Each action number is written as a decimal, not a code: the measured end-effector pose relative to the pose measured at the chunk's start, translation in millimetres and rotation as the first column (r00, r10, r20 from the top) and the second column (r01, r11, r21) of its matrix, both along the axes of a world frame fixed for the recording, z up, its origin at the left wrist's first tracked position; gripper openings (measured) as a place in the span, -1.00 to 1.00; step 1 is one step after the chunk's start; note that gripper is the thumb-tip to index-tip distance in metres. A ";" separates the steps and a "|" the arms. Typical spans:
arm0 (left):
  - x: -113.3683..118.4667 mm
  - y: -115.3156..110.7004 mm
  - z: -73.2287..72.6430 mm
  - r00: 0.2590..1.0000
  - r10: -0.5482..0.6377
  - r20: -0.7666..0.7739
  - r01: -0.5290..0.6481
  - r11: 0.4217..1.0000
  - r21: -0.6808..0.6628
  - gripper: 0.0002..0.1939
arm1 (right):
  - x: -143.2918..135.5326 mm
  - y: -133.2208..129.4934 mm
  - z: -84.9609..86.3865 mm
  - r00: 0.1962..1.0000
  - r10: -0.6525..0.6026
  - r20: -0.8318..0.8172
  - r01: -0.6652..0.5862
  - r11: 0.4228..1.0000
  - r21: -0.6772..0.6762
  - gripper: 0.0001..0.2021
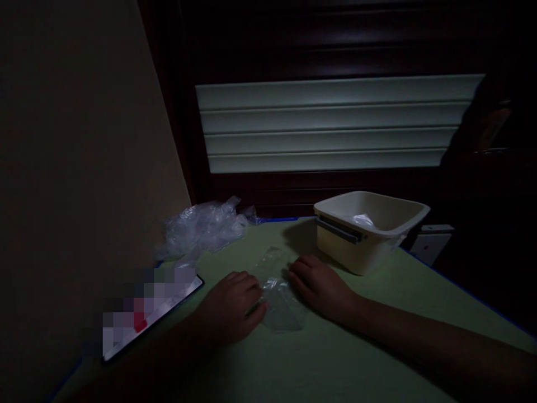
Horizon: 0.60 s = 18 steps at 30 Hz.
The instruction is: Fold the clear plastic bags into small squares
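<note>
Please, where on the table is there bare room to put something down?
Bare patches of the table: near middle, between the forearms; right side, between right forearm and bin; small one behind flat bag, between plastic pile and bin. Crowded: left side, with screen and pile; middle, where left hand and right hand flank the bag.

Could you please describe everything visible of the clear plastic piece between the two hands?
The clear plastic piece is thin, see-through film, with the green tabletop showing through. It lies roughly flat but wrinkled, its length running away from the person, with bright glints near the middle. The left hand's fingertips are at its left edge and the right hand's at its right; the dim light hides whether they grip it. No printing shows, and whether it is a bag or a sheet is unclear.
</note>
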<state>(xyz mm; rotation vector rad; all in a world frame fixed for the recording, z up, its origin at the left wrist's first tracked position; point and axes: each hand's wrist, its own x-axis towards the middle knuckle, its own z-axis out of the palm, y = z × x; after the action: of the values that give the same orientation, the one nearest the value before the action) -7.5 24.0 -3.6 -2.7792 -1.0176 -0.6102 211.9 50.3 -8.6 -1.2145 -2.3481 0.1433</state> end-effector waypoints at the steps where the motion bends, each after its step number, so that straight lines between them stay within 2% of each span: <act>1: 0.4 -1.0 1.1 1.000 -0.006 0.007 0.006 1.000 0.017 -0.79 | -0.9 0.8 -0.3 1.000 0.027 0.013 -0.027 1.000 0.008 -0.77; 5: -1.3 -0.9 3.8 0.993 -0.023 0.118 0.015 0.998 0.068 -0.80 | 0.5 5.6 0.3 0.981 0.188 0.038 -0.189 0.982 0.008 -0.82; 8: -4.9 2.6 2.8 0.982 -0.024 0.189 0.012 0.998 0.067 -0.80 | 4.3 8.6 -0.4 0.936 0.350 -0.027 -0.350 0.936 -0.027 -0.81; 10: -6.9 4.9 0.9 0.983 -0.036 0.178 0.031 0.999 0.031 -0.80 | 6.6 8.8 -1.5 0.911 0.402 -0.094 -0.407 0.912 -0.046 -0.79; 14: -6.2 6.1 -1.3 0.993 -0.046 0.104 0.049 0.999 -0.022 -0.80 | 9.3 7.0 -3.1 0.900 0.351 -0.258 -0.375 0.926 -0.049 -0.78; 18: -2.2 0.1 0.8 0.999 -0.006 0.044 0.008 0.999 -0.049 -0.84 | 12.2 11.5 -8.6 0.882 0.128 -0.454 -0.189 0.978 -0.092 -0.79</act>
<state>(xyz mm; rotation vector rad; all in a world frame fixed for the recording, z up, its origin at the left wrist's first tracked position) -9.7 24.1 -2.9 -2.8251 -1.0461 -0.6580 224.1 61.8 -17.3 -0.9221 -2.0469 0.5823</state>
